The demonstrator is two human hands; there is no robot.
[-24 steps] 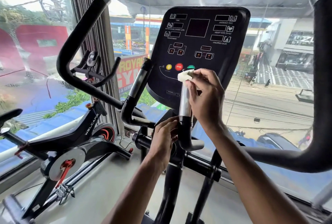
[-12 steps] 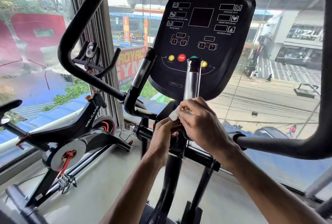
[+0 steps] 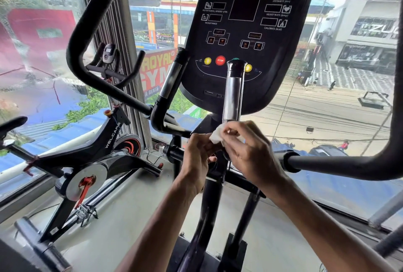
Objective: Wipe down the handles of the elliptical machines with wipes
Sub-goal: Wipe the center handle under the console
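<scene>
Wipe [image 3: 216, 135], seemingly soft and limp, is pinched by the right hand [image 3: 246, 152] against the likely slick, rigid chrome handle [image 3: 233, 95]; the left hand [image 3: 198, 154] keeps its grip wrapped round the base.

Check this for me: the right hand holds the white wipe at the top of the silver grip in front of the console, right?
Not the top. The head view shows the right hand holds the white wipe at the bottom of the silver grip in front of the console.
</scene>
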